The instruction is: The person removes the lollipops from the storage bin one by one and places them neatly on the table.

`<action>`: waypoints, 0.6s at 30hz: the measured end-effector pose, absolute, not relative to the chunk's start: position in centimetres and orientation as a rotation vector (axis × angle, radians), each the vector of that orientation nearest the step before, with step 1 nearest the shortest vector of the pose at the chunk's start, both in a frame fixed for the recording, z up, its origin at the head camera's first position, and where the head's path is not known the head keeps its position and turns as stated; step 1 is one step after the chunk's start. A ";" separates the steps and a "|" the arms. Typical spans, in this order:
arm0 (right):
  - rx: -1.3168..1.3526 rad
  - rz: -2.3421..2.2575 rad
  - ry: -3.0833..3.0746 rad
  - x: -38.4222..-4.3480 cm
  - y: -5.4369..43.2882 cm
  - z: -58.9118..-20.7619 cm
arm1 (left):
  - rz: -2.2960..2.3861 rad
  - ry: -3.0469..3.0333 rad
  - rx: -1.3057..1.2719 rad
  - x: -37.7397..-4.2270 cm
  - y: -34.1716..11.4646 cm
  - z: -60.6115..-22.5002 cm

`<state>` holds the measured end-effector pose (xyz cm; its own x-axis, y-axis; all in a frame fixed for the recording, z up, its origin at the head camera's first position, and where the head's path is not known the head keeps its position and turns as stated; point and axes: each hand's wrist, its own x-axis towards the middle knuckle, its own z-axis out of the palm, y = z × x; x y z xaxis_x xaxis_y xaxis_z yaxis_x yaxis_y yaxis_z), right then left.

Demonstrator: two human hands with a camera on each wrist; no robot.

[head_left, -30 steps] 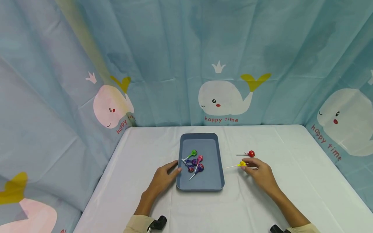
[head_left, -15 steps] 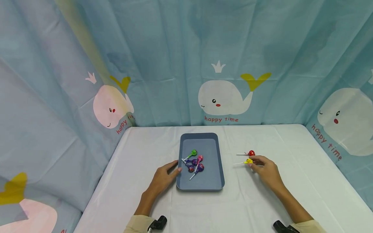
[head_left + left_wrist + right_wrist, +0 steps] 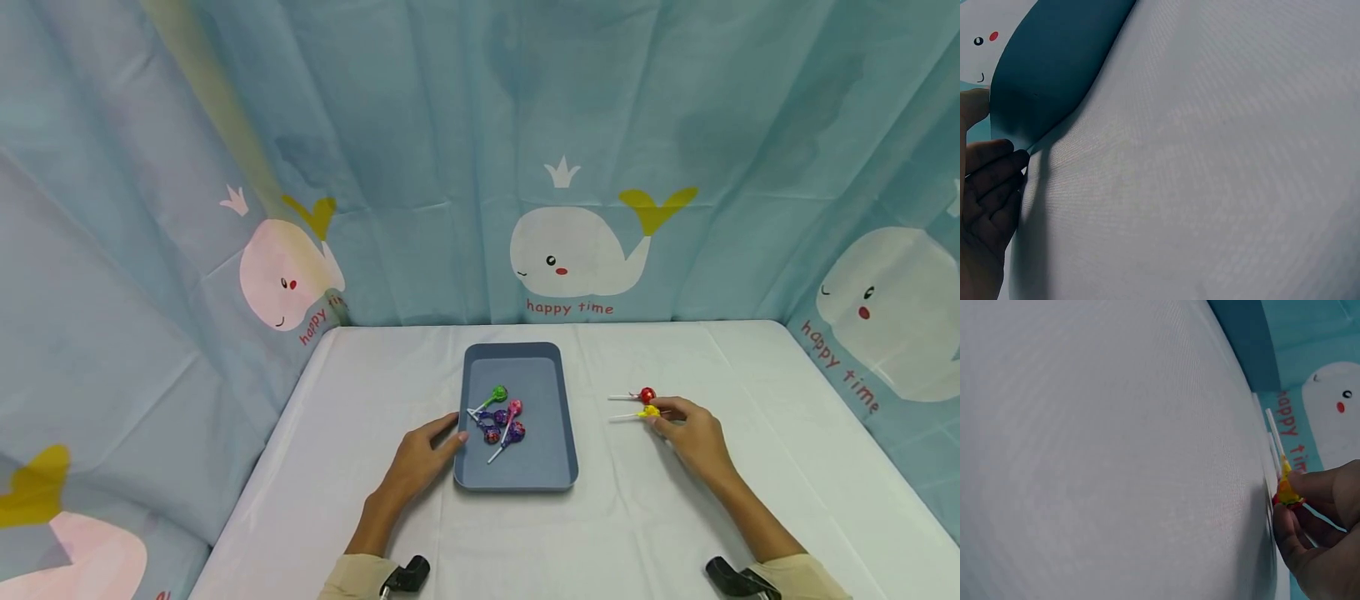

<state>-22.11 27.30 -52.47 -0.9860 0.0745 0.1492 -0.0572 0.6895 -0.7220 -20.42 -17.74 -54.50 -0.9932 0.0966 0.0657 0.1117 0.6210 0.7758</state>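
Observation:
My left hand (image 3: 420, 458) holds the left rim of a blue-grey tray (image 3: 542, 458), thumb over the edge and fingers along the outer side. Inside the tray lie a green lollipop (image 3: 499, 393), a pink lollipop (image 3: 515, 407) and several purple lollipops (image 3: 517, 432), bunched to the left. Right of the tray, my right hand (image 3: 699, 442) pinches a yellow lollipop (image 3: 648, 412) by its head between thumb and fingers, its white stick pointing left. Just behind it a red lollipop (image 3: 647, 395) lies on the cloth, its stick also leftward. The right wrist view shows the pinched yellow wrapper (image 3: 1285, 484) closely.
A white cloth covers the table (image 3: 622, 533). Blue curtains (image 3: 435, 167) printed with whales stand behind and at both sides. Dark wrist camera mounts (image 3: 407, 575) sit at both sleeves.
My right hand has moved right and slightly away from me, carrying the yellow lollipop from nearer the tray to beside the red one. The left hand and tray have stayed still.

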 end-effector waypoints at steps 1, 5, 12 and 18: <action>-0.019 1.178 -2.738 -22.2 27.4 -52.5 | -1.349 -2.811 -0.182 -20.4 -17.7 -54.5; -0.038 1.170 -2.761 -22.3 27.5 -52.7 | -1.348 -2.806 -0.182 -20.4 -17.7 -54.6; -0.042 1.129 -2.777 -22.7 27.7 -52.9 | -1.359 -2.803 -0.180 -20.4 -17.7 -54.5; -0.041 1.126 -2.791 -22.7 27.7 -53.0 | -1.356 -2.804 -0.177 -20.4 -17.8 -54.6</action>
<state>-22.70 27.69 -53.00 -0.9909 0.0743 0.1119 -0.0241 0.7212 -0.6924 -20.42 -17.76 -54.63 -0.9934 0.0923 0.0685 0.1110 0.6157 0.7801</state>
